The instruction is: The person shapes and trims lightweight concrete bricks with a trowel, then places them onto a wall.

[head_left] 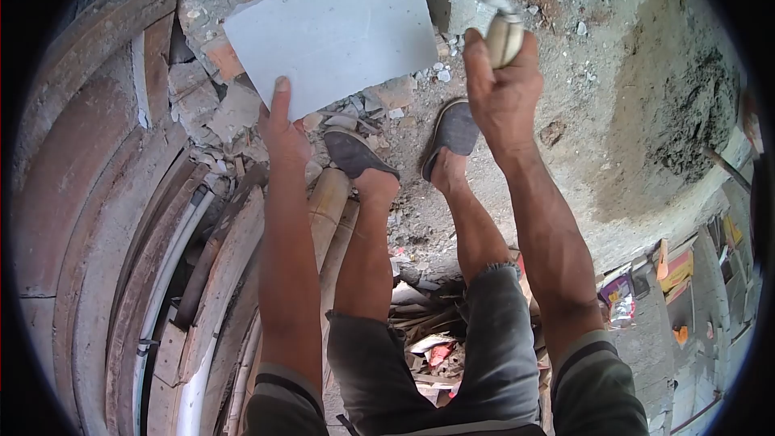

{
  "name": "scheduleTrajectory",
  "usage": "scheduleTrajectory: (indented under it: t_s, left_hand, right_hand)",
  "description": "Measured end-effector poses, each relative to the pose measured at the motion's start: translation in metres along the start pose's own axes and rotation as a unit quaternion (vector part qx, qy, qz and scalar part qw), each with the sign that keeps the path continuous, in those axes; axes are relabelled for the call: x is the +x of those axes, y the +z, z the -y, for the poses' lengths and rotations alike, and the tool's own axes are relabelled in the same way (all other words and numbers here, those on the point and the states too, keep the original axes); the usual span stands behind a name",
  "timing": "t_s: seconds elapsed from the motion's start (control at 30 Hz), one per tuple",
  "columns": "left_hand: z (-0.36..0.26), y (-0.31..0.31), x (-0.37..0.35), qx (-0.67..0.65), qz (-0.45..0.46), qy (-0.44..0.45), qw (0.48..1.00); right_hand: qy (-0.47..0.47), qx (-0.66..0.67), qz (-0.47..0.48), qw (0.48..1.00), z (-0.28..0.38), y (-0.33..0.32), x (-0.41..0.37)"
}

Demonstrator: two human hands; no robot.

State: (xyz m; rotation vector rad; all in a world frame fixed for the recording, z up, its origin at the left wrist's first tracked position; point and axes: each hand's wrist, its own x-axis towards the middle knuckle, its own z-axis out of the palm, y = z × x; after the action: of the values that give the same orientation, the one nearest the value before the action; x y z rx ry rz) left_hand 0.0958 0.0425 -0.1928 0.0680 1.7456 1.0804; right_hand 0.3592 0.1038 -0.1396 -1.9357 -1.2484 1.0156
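"Shorts (500, 347) and dark sleeves (597, 391) come nearest; what do the hands hold?"

"Left hand (286, 141): clamped on the pale slab's (331, 36) near edge, thumb on top, other fingers hidden, just beyond the left shoe (353, 153). Right hand (507, 101): fingers wrapped around a trowel-like tool (505, 40), its metal end blurred"

"What could go wrong?"

"If that thumb slipped, the slab might tip towards the shoe; loose rubble (238, 117) underfoot could upset the footing too"

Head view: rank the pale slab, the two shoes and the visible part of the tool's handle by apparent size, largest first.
1. Pale slab
2. Left shoe and right shoe: too alike to rank
3. Tool's handle, visible part only; the right hand covers some
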Motion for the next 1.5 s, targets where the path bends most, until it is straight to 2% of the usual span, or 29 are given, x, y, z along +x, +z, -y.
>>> scheduleTrajectory:
  t_s: [0.03,0.1,0.13,0.2,0.23,0.3,0.33,0.37,0.43,0.5,0.57,0.6,0.63,0.7,0.73,0.77,0.87,0.9,0.97,1.0,1.1,1.13,1.17,1.23,1.3,1.33,1.37,1.43,1.5]
  left_hand:
    - [0.000,0.001,-0.001,-0.003,0.002,0.001,1.000]
    - [-0.002,0.002,0.000,0.001,0.017,-0.006,1.000]
    - [-0.004,0.004,0.001,0.001,0.015,-0.002,1.000]
    - [-0.002,0.002,-0.003,0.014,0.001,0.015,1.000]
    - [-0.001,-0.001,-0.005,0.018,0.000,0.010,1.000]
    - [-0.001,0.001,-0.002,0.010,0.008,0.010,1.000]
    - [-0.001,0.000,-0.003,0.007,0.009,0.008,1.000]
    - [-0.001,-0.001,-0.003,-0.006,0.023,0.004,1.000]
    - [-0.002,0.003,0.001,-0.015,0.041,0.003,0.999]
    - [0.001,-0.001,0.002,0.004,0.017,0.021,1.000]
    - [0.000,-0.005,-0.002,0.013,0.005,0.008,1.000]
    - [0.000,-0.002,-0.001,0.010,0.000,0.004,1.000]
    - [0.002,-0.003,-0.001,0.010,0.002,0.002,1.000]
    - [0.001,-0.001,0.002,-0.004,0.025,0.017,1.000]
    - [0.001,0.002,0.003,-0.004,0.030,0.019,0.999]
    - [0.001,0.002,0.004,0.000,0.026,0.019,0.999]
    - [0.001,-0.005,0.000,0.015,0.008,0.008,1.000]
    - [0.001,-0.003,0.002,0.015,0.008,0.007,1.000]
    - [0.007,-0.010,0.006,0.012,0.015,0.005,1.000]
    - [0.004,-0.005,0.007,0.007,0.022,0.008,1.000]
    - [-0.002,0.001,0.003,0.016,0.037,0.023,0.999]
    - [-0.003,-0.003,0.000,0.022,0.029,0.020,0.999]
    - [-0.002,-0.004,0.000,0.024,0.021,0.016,0.999]
    - [0.002,-0.003,0.005,0.022,0.017,0.017,0.999]
    - [0.007,-0.005,0.008,0.001,0.014,0.025,1.000]
    - [0.005,-0.001,0.007,-0.001,0.019,0.027,0.999]
    - [0.002,0.000,0.006,0.008,0.024,0.019,0.999]
    - [-0.004,-0.002,0.007,0.017,0.014,0.018,1.000]
    - [-0.004,-0.002,0.003,0.035,0.001,0.001,0.999]
  right_hand:
    - [0.043,-0.187,0.141,0.971,-0.010,0.001,0.005]
    - [0.002,-0.285,0.202,0.937,-0.023,-0.004,0.010]
    - [-0.001,-0.282,0.202,0.938,-0.003,-0.008,0.014]
    - [0.074,-0.112,0.150,0.980,0.030,-0.025,0.010]
    - [0.080,-0.112,0.152,0.979,0.029,-0.021,0.003]
    - [0.018,0.039,-0.018,0.999,0.018,-0.007,-0.006]
    - [0.014,-0.039,0.031,0.999,0.003,0.000,-0.005]
    - [0.011,-0.041,0.028,0.999,-0.010,-0.002,-0.002]
    - [0.026,-0.266,0.196,0.944,-0.002,-0.005,0.006]
    - [0.032,-0.243,0.197,0.949,0.019,-0.017,0.004]
    - [0.116,-0.029,0.077,0.990,0.041,-0.022,-0.005]
    - [0.069,-0.011,-0.004,0.998,0.034,-0.012,-0.012]
    - [0.069,-0.013,-0.006,0.998,0.013,-0.005,-0.018]
    - [0.042,-0.261,0.181,0.947,-0.015,0.005,-0.015]
    - [0.040,-0.262,0.179,0.947,-0.016,0.002,-0.014]
    - [0.037,-0.261,0.176,0.948,-0.018,-0.003,-0.013]
    - [0.104,-0.073,0.101,0.987,0.020,-0.022,-0.020]
    - [0.106,-0.074,0.099,0.987,0.014,-0.016,-0.025]
    - [0.072,-0.020,0.030,0.997,-0.014,0.000,-0.039]
    - [0.060,-0.265,0.185,0.944,-0.019,-0.001,-0.031]
    - [0.081,-0.209,0.184,0.957,-0.017,-0.016,-0.028]
    - [0.065,-0.154,0.143,0.976,-0.008,-0.019,-0.031]
    - [0.074,-0.153,0.147,0.974,0.003,-0.019,-0.039]
    - [0.118,0.041,-0.021,0.992,0.022,-0.010,-0.043]
    - [0.125,0.029,-0.027,0.991,-0.018,0.003,-0.050]
    - [0.102,-0.112,0.067,0.986,-0.030,0.001,-0.047]
    - [0.081,-0.249,0.159,0.952,-0.042,0.000,-0.047]
    - [0.096,-0.227,0.174,0.953,-0.008,-0.013,-0.039]
    - [0.191,-0.045,0.083,0.977,0.022,-0.023,-0.045]
